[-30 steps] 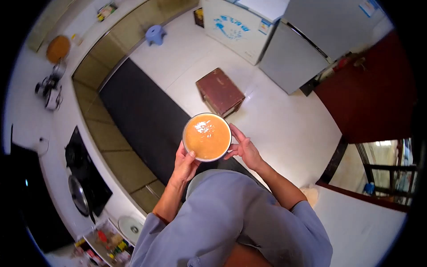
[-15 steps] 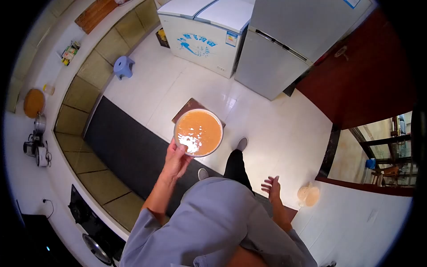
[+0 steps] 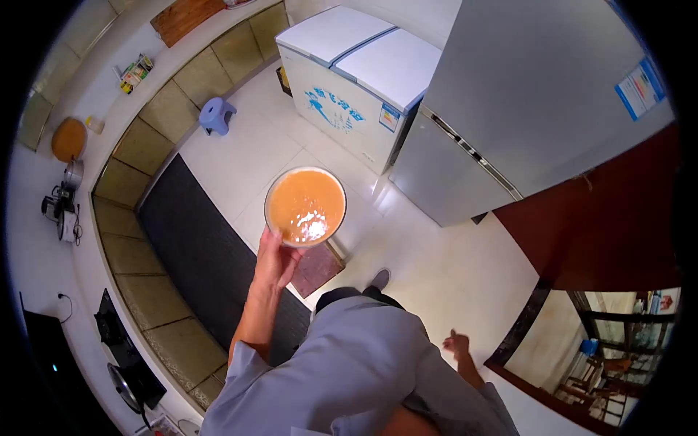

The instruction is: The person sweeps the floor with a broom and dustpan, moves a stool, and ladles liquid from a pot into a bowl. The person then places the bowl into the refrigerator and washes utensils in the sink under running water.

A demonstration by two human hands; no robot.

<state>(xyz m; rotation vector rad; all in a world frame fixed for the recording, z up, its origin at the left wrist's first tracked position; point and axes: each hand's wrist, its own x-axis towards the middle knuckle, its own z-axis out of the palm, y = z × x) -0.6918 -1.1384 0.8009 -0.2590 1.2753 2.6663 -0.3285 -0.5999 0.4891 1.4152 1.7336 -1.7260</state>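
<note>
A round bowl (image 3: 305, 206) full of orange liquid is held out in front of me, above the floor. My left hand (image 3: 277, 260) grips its lower left edge, with the thumb at the rim and the other fingers underneath. Light glints on the liquid's surface. Low on the right, away from the bowl, hangs my right hand (image 3: 456, 343); its fingers look curled, but they are small and blurred. Partly behind the bowl is a dark red wooden stool (image 3: 318, 269).
A grey refrigerator (image 3: 465, 156) and a white chest freezer (image 3: 342, 94) stand ahead. A blue plastic stool (image 3: 217, 116) is near the cabinets. A black mat (image 3: 211, 247) runs along the counter (image 3: 98, 251) on the left. An open doorway is at the lower right.
My right hand has left the bowl and dropped to my side. The bowl, in my left hand, has moved left and slightly up in view. The refrigerator now appears larger.
</note>
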